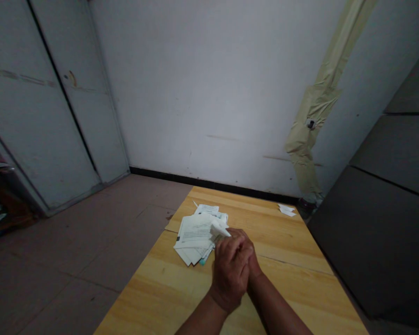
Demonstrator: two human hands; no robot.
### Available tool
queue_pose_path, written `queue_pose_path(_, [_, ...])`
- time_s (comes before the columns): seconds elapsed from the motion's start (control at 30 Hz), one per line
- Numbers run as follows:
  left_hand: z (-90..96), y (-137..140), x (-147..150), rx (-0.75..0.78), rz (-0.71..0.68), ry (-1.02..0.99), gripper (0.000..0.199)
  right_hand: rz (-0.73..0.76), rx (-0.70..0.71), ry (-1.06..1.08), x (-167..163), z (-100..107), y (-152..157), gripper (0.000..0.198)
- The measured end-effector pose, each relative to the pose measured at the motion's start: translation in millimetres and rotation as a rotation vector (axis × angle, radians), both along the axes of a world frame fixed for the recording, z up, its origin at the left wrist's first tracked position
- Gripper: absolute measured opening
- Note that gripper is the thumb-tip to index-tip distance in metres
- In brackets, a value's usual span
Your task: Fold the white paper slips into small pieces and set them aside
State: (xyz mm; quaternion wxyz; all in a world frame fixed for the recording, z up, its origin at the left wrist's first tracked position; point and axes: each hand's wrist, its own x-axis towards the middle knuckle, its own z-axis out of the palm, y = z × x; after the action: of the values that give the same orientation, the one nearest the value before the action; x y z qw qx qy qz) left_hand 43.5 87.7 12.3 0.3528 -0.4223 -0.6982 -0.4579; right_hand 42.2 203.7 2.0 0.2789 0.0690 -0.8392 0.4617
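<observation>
My left hand is closed around a piece of white paper, which looks folded and sticks out past the fingers toward the upper left. Pressed against it from the right, my right hand is closed too, its fingers interlocked with or wrapped over the left ones. Much of the paper is hidden inside the two hands. Just beyond and left of them lies a loose pile of printed sheets on the wooden table.
Small white paper pieces lie at the table's far right corner. A white wall stands behind the table, with a taped-over strip running down it. A dark grey cabinet is on the right, pale doors on the left.
</observation>
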Motion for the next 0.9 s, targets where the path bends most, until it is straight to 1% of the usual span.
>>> queue_pose_path(0.07, [-0.4, -3, -8, 0.051, 0.033, -0.015, 0.035, -0.077, -0.216, -0.057, 15, 9, 7, 0.037])
queue_pose_path(0.1, [0.0, -4, -12, 0.088, 0.05, -0.046, 0.038, -0.07, -0.315, -0.139, 24, 13, 9, 0.038])
queue_pose_path(0.13, [0.9, -5, -16, 0.114, 0.055, -0.097, 0.042, -0.059, -0.398, -0.202, 34, 16, 11, 0.039])
queue_pose_path(0.2, [4.3, -5, -22, 0.13, 0.008, -0.25, 0.049, -0.037, -0.504, -0.272, 53, 21, 14, 0.043])
queue_pose_path(0.3, [11.5, -2, -23, 0.09, -0.171, -0.549, 0.054, -0.005, -0.58, -0.327, 72, 22, 16, 0.045])
queue_pose_path(0.37, [16.1, 1, -20, 0.048, -0.252, -0.713, 0.044, -0.009, -0.592, -0.339, 80, 19, 18, 0.043])
queue_pose_path(0.43, [20.1, 3, -16, 0.01, -0.265, -0.807, 0.028, -0.04, -0.57, -0.299, 86, 14, 21, 0.038])
queue_pose_path(0.47, [22.2, 3, -15, -0.01, -0.256, -0.823, 0.021, -0.062, -0.534, -0.262, 88, 12, 22, 0.037])
queue_pose_path(0.5, [24.5, 3, -14, -0.031, -0.245, -0.823, 0.017, -0.089, -0.478, -0.217, 90, 10, 24, 0.041])
queue_pose_path(0.53, [27.2, 3, -13, -0.051, -0.23, -0.809, 0.015, -0.121, -0.402, -0.174, 91, 8, 26, 0.048])
queue_pose_path(0.57, [30.1, 3, -11, -0.071, -0.217, -0.785, 0.015, -0.155, -0.315, -0.134, 92, 8, 28, 0.051])
queue_pose_path(0.6, [33.2, 2, -10, -0.092, -0.207, -0.75, 0.014, -0.187, -0.228, -0.096, 93, 10, 29, 0.047])
queue_pose_path(0.7, [41.6, 0, -5, -0.103, -0.211, -0.58, 0.015, -0.261, 0.004, 0.058, 94, 22, 31, 0.015])
queue_pose_path(0.77, [43.0, -4, -1, -0.067, -0.249, -0.432, 0.015, -0.289, 0.181, 0.183, 98, 32, 30, 0.014])
queue_pose_path(0.8, [41.4, -7, 2, -0.05, -0.266, -0.363, 0.016, -0.273, 0.287, 0.245, 101, 36, 28, 0.015])
queue_pose_path(0.87, [33.1, -16, 8, -0.072, -0.256, -0.271, 0.02, -0.226, 0.484, 0.285, 110, 36, 23, 0.014])
queue_pose_path(0.9, [26.6, -22, 12, -0.1, -0.242, -0.242, 0.02, -0.214, 0.544, 0.272, 115, 33, 19, 0.014])
